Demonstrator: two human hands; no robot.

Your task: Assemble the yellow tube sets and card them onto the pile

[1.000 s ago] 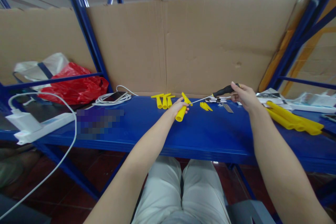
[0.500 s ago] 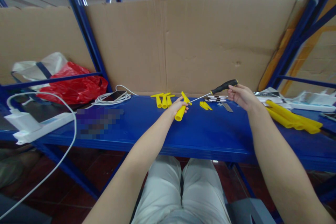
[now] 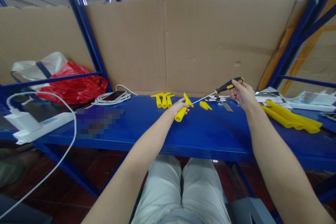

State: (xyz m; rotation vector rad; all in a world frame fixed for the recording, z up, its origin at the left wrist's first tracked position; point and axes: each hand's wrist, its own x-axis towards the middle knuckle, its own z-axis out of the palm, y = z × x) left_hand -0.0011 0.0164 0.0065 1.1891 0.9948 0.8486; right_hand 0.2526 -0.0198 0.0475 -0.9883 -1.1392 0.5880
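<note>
My left hand (image 3: 179,107) is closed around a yellow tube-shaped handle (image 3: 180,114), whose round open end faces me. From it a yellow crosspiece (image 3: 188,100) points up and away. A screwdriver (image 3: 228,84) with a black and yellow grip is pinched at its back end by my right hand (image 3: 243,94). Its metal shaft slants down to the left, and the tip meets the yellow piece beside my left fingers. Whether the tip sits in a screw is too small to tell.
Behind my left hand lie three yellow T-shaped pieces (image 3: 164,100). Small yellow parts (image 3: 205,105), a flat metal blade (image 3: 227,107) and several yellow tubes (image 3: 291,117) are to the right. A power strip (image 3: 52,124) and coiled white cable (image 3: 112,99) lie left. Cardboard (image 3: 199,42) stands behind.
My right hand has moved slightly right along with the screwdriver, and its grip has turned to show yellow patches. My left hand and the yellow handle have barely moved.
</note>
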